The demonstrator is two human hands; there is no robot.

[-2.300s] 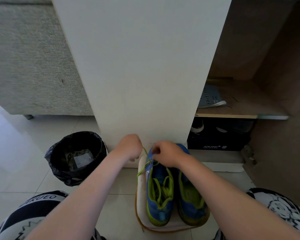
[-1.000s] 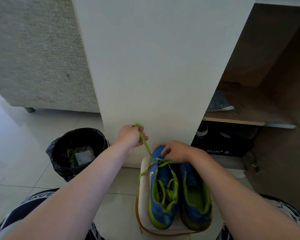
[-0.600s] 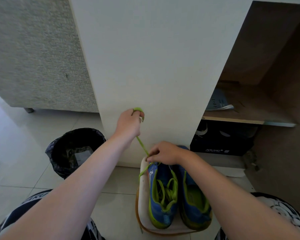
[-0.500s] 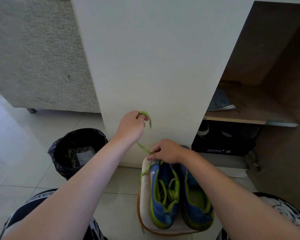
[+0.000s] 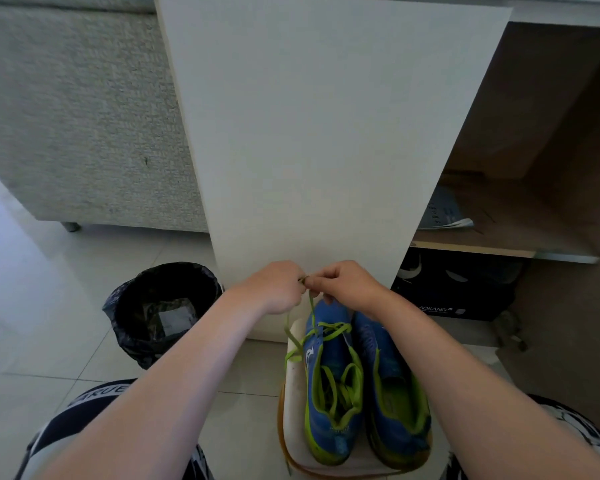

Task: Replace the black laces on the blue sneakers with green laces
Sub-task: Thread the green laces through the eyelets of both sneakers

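Observation:
Two blue sneakers with lime-green trim stand side by side, toes away from me, on a white stool (image 5: 293,420). The left sneaker (image 5: 331,393) carries a green lace (image 5: 310,313) crossed near its toe, with loose loops over the opening. The right sneaker (image 5: 394,400) shows no lace that I can make out. My left hand (image 5: 274,287) and my right hand (image 5: 347,282) meet just above the left sneaker's toe. Both pinch the same stretch of green lace, which runs down from the fingers to the shoe.
A black bin (image 5: 163,306) lined with a bag stands on the tiled floor to the left. A white cabinet panel (image 5: 319,133) rises right behind the shoes. To the right are an open wooden shelf (image 5: 499,247) with papers and a black shoebox (image 5: 454,289) beneath it.
My left hand, which had pulled the lace up and out to the left, has come back down. My right hand has lifted off the toe, and both now meet on the lace.

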